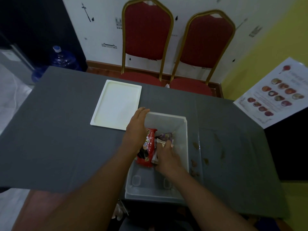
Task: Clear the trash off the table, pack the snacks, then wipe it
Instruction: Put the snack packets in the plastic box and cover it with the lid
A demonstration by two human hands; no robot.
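Head view. White plastic bin stands on the grey worktop, lid lying flat just beside it, upper left. Right hand is down inside the bin, fingers curled around a purple-and-silver snack packet; grip looks closed on it, fingertips partly hidden. Left hand rests at the bin's left rim, fingers extended flat, holding nothing. Red snack packet stands tilted in the bin between both hands, glossy, with black and yellow print. Brown crumbs lie on the worktop just right of the bin.
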